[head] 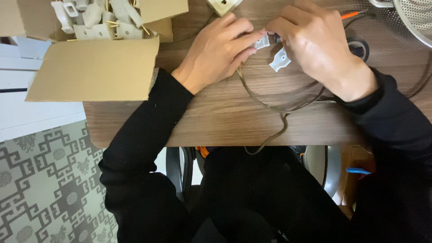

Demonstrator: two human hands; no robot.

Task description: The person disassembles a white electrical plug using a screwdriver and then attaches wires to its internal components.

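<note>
My left hand [216, 49] pinches a small white plastic plug part [262, 42] between thumb and fingers over the wooden table [216, 121]. My right hand [315, 42] meets it from the right, fingertips closed on the same part and on something dark at its end. A second white plastic piece [280, 60] lies on the table just under my right palm. A thin brown cable [270, 108] runs from the part, loops across the table and drops over the front edge.
An open cardboard box [94, 67] at the left holds several white plug parts [96, 20] with brass pins. A white socket [222, 5] sits at the top edge. A black tape roll [362, 45] and a metal mesh guard [416, 18] lie at the right.
</note>
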